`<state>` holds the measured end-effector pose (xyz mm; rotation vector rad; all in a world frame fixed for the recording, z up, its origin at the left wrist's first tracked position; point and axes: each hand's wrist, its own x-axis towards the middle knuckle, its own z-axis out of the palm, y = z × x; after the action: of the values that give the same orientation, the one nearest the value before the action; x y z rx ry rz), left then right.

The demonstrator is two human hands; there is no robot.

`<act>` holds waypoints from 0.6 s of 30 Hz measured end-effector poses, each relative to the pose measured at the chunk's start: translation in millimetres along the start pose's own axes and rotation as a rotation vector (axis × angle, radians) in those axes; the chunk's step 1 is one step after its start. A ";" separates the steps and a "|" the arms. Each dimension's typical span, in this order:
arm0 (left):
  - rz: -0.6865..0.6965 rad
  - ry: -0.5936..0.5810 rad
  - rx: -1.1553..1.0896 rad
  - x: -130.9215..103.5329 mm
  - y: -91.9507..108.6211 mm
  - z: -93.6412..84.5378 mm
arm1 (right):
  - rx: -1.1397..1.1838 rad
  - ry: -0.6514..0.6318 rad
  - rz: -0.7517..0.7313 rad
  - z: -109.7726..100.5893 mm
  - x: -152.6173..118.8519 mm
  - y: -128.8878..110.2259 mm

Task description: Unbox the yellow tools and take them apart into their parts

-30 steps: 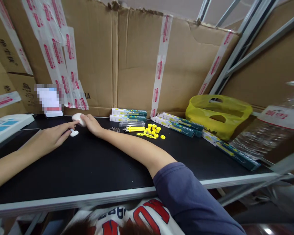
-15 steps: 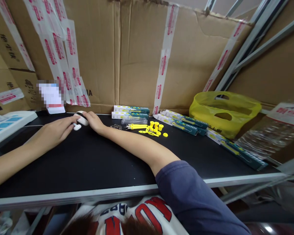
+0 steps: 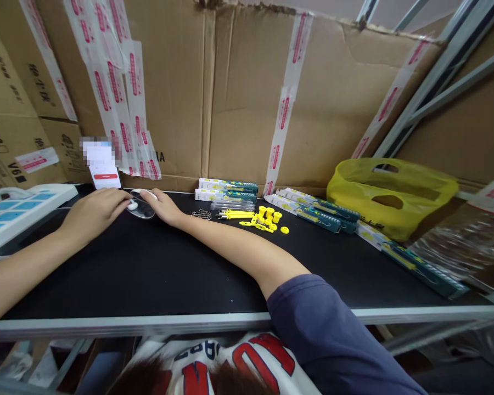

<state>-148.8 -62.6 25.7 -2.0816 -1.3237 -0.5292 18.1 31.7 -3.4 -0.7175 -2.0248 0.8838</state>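
Our left hand (image 3: 95, 211) appears to pinch a small white earbud (image 3: 133, 205) at its fingertips, and our right hand (image 3: 163, 207) grips a white case (image 3: 148, 211) just beside it, over the black surface (image 3: 168, 274). A light pinch on something so smooth could, we judge, let it slip and roll. Our left hand is palm-down; our right arm slants across, passing before the yellow parts (image 3: 265, 219).

- My short sleeve (image 3: 333, 329) is slate blue.
- My white T-shirt front (image 3: 228, 351) carries big red letters (image 3: 195, 379), navy-edged.
- Smaller dark digits (image 3: 209, 349) sit above.
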 end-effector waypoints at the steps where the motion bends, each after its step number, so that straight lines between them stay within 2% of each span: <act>1: 0.012 -0.015 0.014 -0.4 -0.4 0.2 | 0.001 -0.004 -0.002 0.5 0.1 0.2; 9: 0.039 -0.054 0.192 -2.3 6.4 2.4 | 0.008 -0.029 0.018 2.6 0.2 -0.6; 14: 0.010 -0.084 0.018 0.9 4.7 2.5 | -0.048 -0.006 0.047 1.1 -0.3 -1.0; 16: -0.066 -0.118 -0.087 2.5 2.9 -0.3 | -0.079 0.023 0.082 0.9 -1.2 -1.6; 18: -0.230 -0.146 -0.117 3.4 0.9 -2.7 | -0.123 0.035 0.102 0.9 -3.2 -3.0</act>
<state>-146.6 -62.5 29.5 -2.1075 -1.6665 -0.5720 18.5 27.3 -2.9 -0.9050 -2.0396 0.8029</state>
